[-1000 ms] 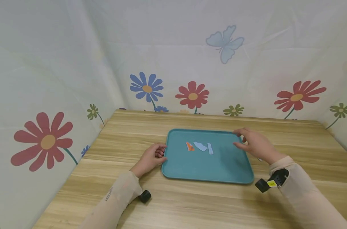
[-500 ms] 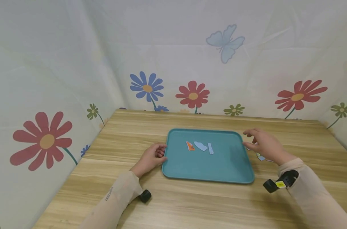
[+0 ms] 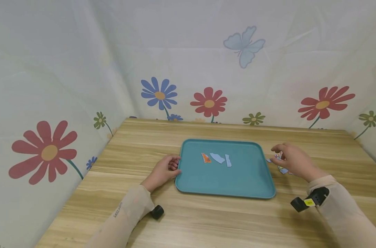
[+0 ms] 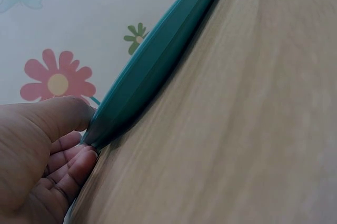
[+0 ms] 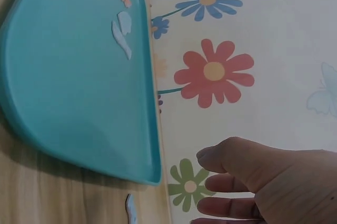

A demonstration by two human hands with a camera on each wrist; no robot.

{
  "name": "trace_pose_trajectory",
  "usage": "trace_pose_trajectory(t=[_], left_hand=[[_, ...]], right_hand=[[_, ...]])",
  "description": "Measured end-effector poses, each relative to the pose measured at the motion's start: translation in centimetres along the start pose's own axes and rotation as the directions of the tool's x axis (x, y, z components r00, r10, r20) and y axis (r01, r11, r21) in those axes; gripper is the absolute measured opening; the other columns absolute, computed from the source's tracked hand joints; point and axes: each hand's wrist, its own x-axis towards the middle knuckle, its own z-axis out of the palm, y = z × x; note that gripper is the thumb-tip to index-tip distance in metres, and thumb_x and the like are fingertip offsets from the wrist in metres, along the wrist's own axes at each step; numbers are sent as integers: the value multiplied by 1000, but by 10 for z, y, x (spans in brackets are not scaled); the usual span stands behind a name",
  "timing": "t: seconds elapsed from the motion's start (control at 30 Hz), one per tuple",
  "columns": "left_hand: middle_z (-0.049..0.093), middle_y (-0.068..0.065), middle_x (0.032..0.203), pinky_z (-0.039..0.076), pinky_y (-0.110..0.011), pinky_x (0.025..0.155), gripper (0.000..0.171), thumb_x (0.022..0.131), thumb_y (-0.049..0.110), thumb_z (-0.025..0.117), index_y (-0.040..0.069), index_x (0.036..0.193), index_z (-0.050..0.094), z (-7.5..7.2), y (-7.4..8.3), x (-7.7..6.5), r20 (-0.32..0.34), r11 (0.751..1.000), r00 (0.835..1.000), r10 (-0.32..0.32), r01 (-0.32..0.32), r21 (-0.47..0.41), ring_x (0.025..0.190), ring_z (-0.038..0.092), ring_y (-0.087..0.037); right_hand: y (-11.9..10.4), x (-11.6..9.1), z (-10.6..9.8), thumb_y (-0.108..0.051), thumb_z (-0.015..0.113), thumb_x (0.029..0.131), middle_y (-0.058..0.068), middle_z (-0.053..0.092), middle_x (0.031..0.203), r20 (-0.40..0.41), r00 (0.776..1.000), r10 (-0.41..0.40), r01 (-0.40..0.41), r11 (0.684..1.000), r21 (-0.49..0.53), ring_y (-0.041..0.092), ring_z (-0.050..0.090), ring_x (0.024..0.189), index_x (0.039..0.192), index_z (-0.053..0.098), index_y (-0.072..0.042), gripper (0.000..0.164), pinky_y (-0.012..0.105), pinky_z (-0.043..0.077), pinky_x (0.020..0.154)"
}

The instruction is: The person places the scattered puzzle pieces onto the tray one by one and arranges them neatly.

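A teal tray (image 3: 225, 182) lies on the wooden table. On it are three flat cut pieces: an orange one (image 3: 206, 158), a wide pale blue one (image 3: 217, 158) and a narrow pale blue one (image 3: 228, 160). My left hand (image 3: 162, 171) grips the tray's left rim between thumb and fingers; the left wrist view shows the thumb (image 4: 71, 116) against the rim. To the right of the tray, my right hand (image 3: 294, 161) hovers with fingers loosely bent, holding nothing. Beneath it lie several colourful flat pieces (image 3: 282, 170), partly hidden by the hand.
The wooden table (image 3: 200, 220) extends around the tray on all sides. Behind it hangs a pale cloth (image 3: 181, 62) printed with flowers and a butterfly. In the right wrist view, one loose piece (image 5: 130, 209) lies beyond the tray's edge.
My right hand has moved right, from over the tray's right edge to above the loose pieces, uncovering more of them. My left hand and the tray have stayed put.
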Motion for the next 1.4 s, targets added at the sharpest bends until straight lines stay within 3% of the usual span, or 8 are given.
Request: trace_pose_trajectory(t=[0.27, 0.53, 0.77, 1.2, 1.4], left_hand=[[58, -18, 105, 51, -22, 77, 47, 83, 1, 71, -7, 126, 53, 0, -1, 0, 1, 1000, 1000, 10, -10, -6, 90, 58, -20], [59, -15, 103, 50, -18, 74, 47, 82, -1, 71, -7, 126, 53, 0, 0, 0, -2, 1000, 1000, 1, -1, 3, 88, 56, -15], [58, -18, 104, 51, -21, 76, 47, 83, 0, 71, -8, 126, 53, 0, -3, 1, 1, 1000, 1000, 13, -13, -5, 89, 58, -20], [59, -14, 104, 50, -19, 76, 47, 83, 0, 71, -5, 126, 54, 0, 1, -1, -4, 1000, 1000, -9, 9, 7, 88, 56, -15], [58, -15, 105, 50, -20, 76, 47, 84, 1, 70, -5, 127, 53, -1, 3, -2, 3, 1000, 1000, -17, 17, -2, 89, 56, -16]], right_hand=[[10, 2, 10, -22, 69, 86, 23, 63, 98, 52, 998, 38, -39, 999, 18, 27, 63, 81, 109, 64, 8, 38, 43, 56, 68], [22, 4, 19, -20, 67, 87, 23, 64, 97, 81, 995, 58, -60, 998, 29, 28, 64, 81, 105, 65, 8, 33, 42, 56, 67], [26, 6, 21, -16, 68, 87, 21, 64, 97, 111, 991, 76, -81, 996, 34, 28, 63, 81, 105, 65, 7, 30, 41, 56, 66], [27, 14, 24, -15, 68, 85, 20, 65, 94, 204, 973, 111, -105, 994, -38, 23, 59, 77, 101, 65, 6, 26, 43, 54, 70], [25, 15, 26, -13, 68, 85, 18, 62, 92, 193, 975, 106, -91, 992, -82, 24, 58, 78, 99, 65, 5, 22, 46, 53, 73]])
